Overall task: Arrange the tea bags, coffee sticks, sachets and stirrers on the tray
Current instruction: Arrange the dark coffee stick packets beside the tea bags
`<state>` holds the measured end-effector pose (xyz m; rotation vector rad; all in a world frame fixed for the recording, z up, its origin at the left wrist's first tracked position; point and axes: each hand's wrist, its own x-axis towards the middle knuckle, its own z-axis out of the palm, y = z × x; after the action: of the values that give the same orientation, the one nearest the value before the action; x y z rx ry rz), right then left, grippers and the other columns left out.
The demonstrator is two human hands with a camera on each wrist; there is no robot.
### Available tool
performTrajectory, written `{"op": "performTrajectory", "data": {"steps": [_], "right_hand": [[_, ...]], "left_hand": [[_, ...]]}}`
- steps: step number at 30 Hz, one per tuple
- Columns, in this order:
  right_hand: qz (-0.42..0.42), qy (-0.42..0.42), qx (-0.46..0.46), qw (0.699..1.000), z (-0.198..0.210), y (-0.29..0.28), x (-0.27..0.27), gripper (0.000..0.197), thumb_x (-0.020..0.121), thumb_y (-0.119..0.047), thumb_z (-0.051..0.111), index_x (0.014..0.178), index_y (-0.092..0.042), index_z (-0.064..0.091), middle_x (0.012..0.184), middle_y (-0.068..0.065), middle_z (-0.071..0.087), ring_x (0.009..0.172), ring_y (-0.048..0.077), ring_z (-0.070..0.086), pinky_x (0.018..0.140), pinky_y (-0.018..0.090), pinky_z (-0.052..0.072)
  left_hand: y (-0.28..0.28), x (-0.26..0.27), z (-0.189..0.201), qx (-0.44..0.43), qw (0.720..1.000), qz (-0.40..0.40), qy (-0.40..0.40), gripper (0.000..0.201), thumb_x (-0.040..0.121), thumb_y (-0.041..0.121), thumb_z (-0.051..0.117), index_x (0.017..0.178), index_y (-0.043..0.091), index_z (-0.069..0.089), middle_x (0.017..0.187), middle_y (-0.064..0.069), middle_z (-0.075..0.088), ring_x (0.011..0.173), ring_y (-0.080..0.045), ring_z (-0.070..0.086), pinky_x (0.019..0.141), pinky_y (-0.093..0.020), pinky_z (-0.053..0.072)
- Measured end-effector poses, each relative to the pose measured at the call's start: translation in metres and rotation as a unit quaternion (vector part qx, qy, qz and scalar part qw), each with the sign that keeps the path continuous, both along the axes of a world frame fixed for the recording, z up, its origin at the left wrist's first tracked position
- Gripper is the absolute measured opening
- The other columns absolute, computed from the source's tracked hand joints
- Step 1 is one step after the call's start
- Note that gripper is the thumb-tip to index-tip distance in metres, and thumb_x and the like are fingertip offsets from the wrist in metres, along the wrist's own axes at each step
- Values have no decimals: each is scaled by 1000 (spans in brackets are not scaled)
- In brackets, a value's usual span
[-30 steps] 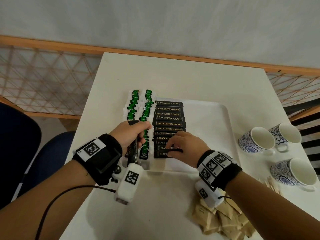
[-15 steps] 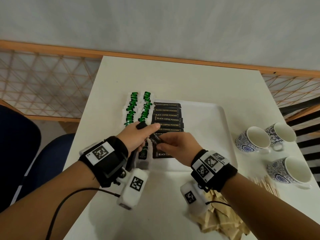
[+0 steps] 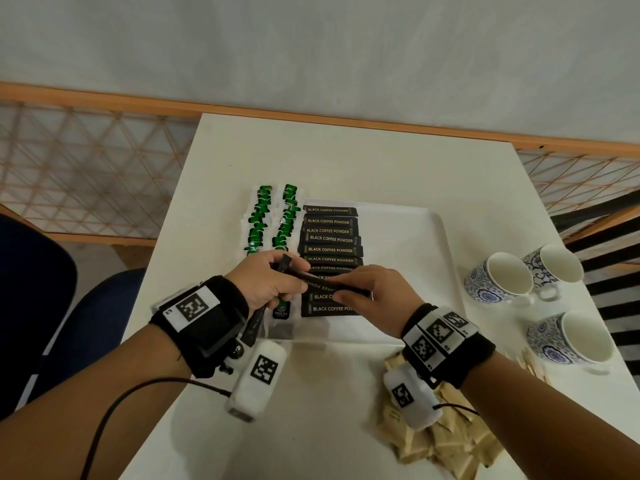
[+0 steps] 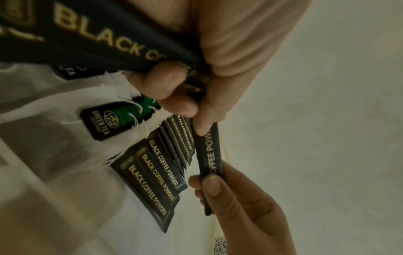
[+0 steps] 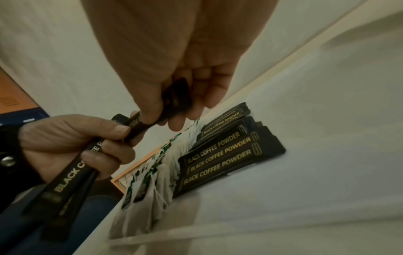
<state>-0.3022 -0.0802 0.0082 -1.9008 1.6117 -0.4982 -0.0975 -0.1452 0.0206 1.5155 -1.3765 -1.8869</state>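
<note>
Head view shows the white rectangular plastic tray point(image 3: 415, 271) at centre, black coffee sticks point(image 3: 330, 239) rowed at its 9 o'clock, left hand point(image 3: 266, 282) gripping spare sticks, right hand point(image 3: 375, 292) pinching one black stick point(image 3: 320, 280) above them.

Looks like a tea and coffee corner in an office or a small cafe, not a real kitchen. There's a small white table point(image 3: 346, 161) pushed against a plain pale wall point(image 3: 311, 46) with a wooden rail point(image 3: 104, 103) and lattice panel point(image 3: 86, 168) at the far side, and a blue chair point(image 3: 45, 289) on the left. Three blue-patterned cups point(image 3: 498, 277) sit on the right, next to a white tray point(image 3: 415, 258) lined with black coffee sticks point(image 3: 330, 239) and green-tagged tea bags point(image 3: 258, 220), so it's a drinks setup.
</note>
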Motion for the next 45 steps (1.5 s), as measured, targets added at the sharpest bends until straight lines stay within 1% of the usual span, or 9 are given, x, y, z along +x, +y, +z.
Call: {"op": "performTrajectory", "data": {"steps": [3, 5, 9, 12, 18, 28, 35, 39, 45], "right_hand": [[-27, -5, 12, 1000, -5, 0, -4, 23, 91, -26, 60, 112, -26, 70, 89, -15, 55, 84, 2, 49, 75, 14, 37], [-24, 34, 63, 997, -7, 0, -9, 23, 91, -25, 59, 112, -26, 70, 91, -17, 52, 87, 4, 49, 80, 17, 37], [-39, 48, 198, 978, -13, 5, -17, 18, 85, -28, 66, 100, -34, 73, 96, -16, 66, 93, 4, 59, 90, 20, 44], [-65, 36, 225, 971, -17, 6, -18, 15, 84, -28, 68, 97, -33, 73, 97, -13, 69, 93, 6, 61, 90, 20, 45], [-63, 33, 218, 973, -17, 3, -17, 16, 87, -27, 64, 99, -30, 73, 84, -22, 60, 88, 6, 60, 90, 25, 49], [-38, 101, 146, 983, -19, -1, -12, 9, 83, -32, 67, 91, -33, 70, 90, -12, 58, 84, 6, 56, 80, 22, 48], [42, 170, 120, 977, -24, 0, -4, 30, 78, -43, 69, 107, -36, 65, 94, -17, 47, 86, 4, 48, 80, 23, 47], [79, 210, 106, 969, -24, 0, 2, 28, 81, -42, 65, 109, -36, 60, 88, -16, 47, 91, 8, 52, 73, 22, 43], [84, 222, 104, 966, -24, -1, 4, 14, 79, -39, 63, 92, -34, 63, 87, -17, 45, 81, 6, 48, 69, 20, 40]], "left_hand": [[-2, 0, 1, -2, 1000, 4, -3, 19, 79, -5, 68, 87, 12, 66, 67, -5, 59, 47, -11, 49, 35, -18, 35], [-5, 2, 1, -2, 999, 33, -5, 13, 82, 1, 67, 89, 12, 66, 70, -5, 59, 47, -10, 47, 36, -18, 34], [-14, 10, 3, 26, 994, 110, 4, 12, 86, 5, 58, 92, 13, 64, 71, -2, 54, 51, -11, 39, 39, -20, 32], [-18, 14, 4, 38, 991, 128, 3, 13, 87, 6, 55, 94, 13, 63, 74, -4, 53, 55, -12, 39, 39, -20, 32], [-17, 12, 5, 39, 992, 120, 6, 14, 85, 2, 55, 91, 13, 62, 72, -3, 52, 52, -12, 39, 38, -19, 30], [-16, 4, 6, 51, 991, 126, 16, 17, 86, 0, 51, 89, 12, 63, 71, -4, 51, 53, -12, 38, 38, -19, 30], [-14, 1, 5, 47, 993, 108, 4, 16, 86, 1, 53, 91, 12, 63, 73, -4, 54, 51, -11, 40, 37, -19, 33], [-13, 1, 5, 46, 994, 101, 1, 17, 86, 1, 53, 92, 13, 63, 73, -4, 54, 50, -11, 41, 37, -19, 33], [-11, 0, 6, 43, 995, 93, 4, 16, 86, 1, 54, 92, 13, 63, 72, -4, 54, 49, -11, 41, 37, -20, 33]]}}
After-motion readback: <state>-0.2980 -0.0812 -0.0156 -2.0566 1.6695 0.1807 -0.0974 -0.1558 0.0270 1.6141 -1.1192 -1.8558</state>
